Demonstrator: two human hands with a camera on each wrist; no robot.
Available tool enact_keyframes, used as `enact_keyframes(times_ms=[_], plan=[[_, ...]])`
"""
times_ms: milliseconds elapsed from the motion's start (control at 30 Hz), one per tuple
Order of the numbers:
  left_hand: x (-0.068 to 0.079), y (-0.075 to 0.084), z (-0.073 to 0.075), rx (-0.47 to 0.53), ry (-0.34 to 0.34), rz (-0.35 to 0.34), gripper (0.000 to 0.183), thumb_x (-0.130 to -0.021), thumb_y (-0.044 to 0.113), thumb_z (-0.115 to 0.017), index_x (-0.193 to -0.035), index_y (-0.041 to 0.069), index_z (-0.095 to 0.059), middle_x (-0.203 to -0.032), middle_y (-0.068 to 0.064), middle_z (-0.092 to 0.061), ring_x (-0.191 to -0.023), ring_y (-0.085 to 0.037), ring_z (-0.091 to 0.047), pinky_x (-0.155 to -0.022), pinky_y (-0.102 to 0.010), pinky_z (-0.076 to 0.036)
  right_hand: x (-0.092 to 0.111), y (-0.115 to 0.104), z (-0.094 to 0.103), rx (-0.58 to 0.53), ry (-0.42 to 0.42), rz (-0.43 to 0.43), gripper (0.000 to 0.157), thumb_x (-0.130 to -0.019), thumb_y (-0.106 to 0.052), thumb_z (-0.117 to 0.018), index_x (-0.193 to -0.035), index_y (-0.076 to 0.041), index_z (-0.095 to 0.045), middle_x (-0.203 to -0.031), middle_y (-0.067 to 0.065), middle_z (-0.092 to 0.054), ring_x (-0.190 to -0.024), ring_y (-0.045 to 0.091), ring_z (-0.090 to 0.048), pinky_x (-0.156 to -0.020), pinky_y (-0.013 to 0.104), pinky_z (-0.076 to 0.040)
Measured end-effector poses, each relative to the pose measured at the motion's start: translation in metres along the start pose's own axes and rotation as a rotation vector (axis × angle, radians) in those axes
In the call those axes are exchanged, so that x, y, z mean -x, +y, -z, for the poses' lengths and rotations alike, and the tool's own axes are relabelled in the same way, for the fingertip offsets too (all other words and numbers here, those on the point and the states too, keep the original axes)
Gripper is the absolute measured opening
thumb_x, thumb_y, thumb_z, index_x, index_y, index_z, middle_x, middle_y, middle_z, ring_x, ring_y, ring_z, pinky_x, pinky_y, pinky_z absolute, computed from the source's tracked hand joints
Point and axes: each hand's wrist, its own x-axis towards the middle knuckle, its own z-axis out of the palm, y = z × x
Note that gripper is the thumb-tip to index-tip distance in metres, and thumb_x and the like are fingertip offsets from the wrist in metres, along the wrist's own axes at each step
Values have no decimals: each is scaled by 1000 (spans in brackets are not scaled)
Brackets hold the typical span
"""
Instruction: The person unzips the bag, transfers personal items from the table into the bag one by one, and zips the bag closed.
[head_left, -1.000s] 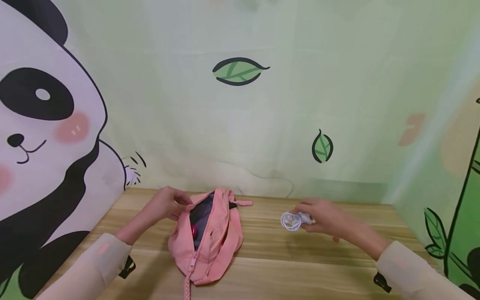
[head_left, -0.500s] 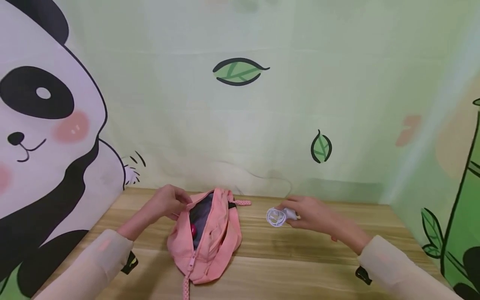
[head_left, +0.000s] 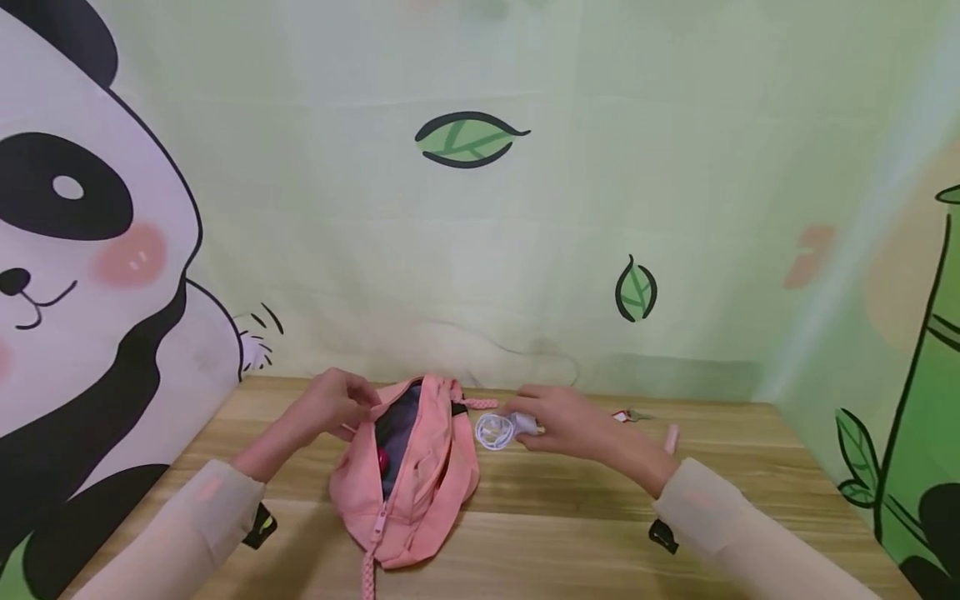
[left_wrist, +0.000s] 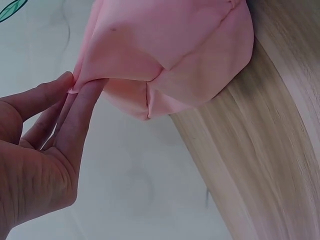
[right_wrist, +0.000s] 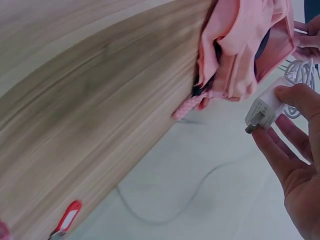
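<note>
A pink zippered bag [head_left: 412, 517] lies on the wooden table with its zip undone, showing a dark grey lining [head_left: 401, 437]. Inside it a small red object [head_left: 383, 459] is partly visible. My left hand [head_left: 332, 410] pinches the left edge of the bag's mouth; in the left wrist view, thumb and fingers grip the pink fabric [left_wrist: 135, 40]. Just right of the bag, my right hand [head_left: 558, 423] holds a white charger [right_wrist: 267, 106] between thumb and fingers, prongs showing. Its coiled white cable [head_left: 495, 432] hangs at the bag side of the hand.
Behind my right forearm lie a red key tag [head_left: 621, 416] with a metal ring and a pink stick-like item [head_left: 672, 438]. A braided pink zip pull [head_left: 368, 575] trails toward the front of the table [head_left: 555, 550]. A printed cloth backdrop [head_left: 480, 275] rises at the table's back edge.
My right hand has carried the charger leftward, close to the bag, uncovering the key tag and pink item behind it. My left hand keeps its grip on the bag's edge.
</note>
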Motion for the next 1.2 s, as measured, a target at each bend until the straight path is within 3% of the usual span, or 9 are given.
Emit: enact_keyframes(times_ms=[300, 633, 900, 1100, 1200], plan=[[3, -1, 0, 10, 7, 15, 19, -90, -2, -67, -109, -4, -71, -94, -14, -70, -77, -23, -70, -65, -39, -62, -31, -20, -8, 40, -29, -16, 41, -89, -21, -78, -129, -18, -69, -108, 0, -68, -87, 11, -62, -74, 26, -55], [4, -3, -1, 23, 16, 1, 18, -90, -4, -67, -107, -5, -71, -94, -15, -71, -75, -23, -71, -63, -40, -62, -62, -31, -9, 79, -43, 43, 38, -90, -21, -79, -127, -18, -70, -116, 2, -69, -101, 17, -66, -86, 33, -57], [5, -3, 2, 14, 52, 2, 19, -91, -2, -67, -109, -4, -72, -95, -15, -71, -75, -23, -70, -64, -39, -62, -99, -38, -8, 132, -141, -23, 38, -90, -24, -79, -126, -20, -71, -116, 2, -70, -98, 17, -67, -85, 33, -57], [6, -1, 2, 27, 82, -27, 19, -91, -5, -66, -109, -5, -72, -96, -17, -71, -76, -24, -71, -65, -38, -62, -126, -46, -24, 176, -222, -111, 39, -89, -26, -80, -127, -23, -71, -115, -3, -72, -102, 14, -66, -88, 32, -55], [7, 0, 0, 33, 98, -51, 17, -91, -5, -68, -107, -6, -72, -96, -18, -72, -77, -24, -71, -64, -37, -62, -139, -55, -32, 187, -238, -174, 34, -88, -25, -80, -122, -25, -74, -113, -5, -72, -100, 13, -66, -83, 31, -56]])
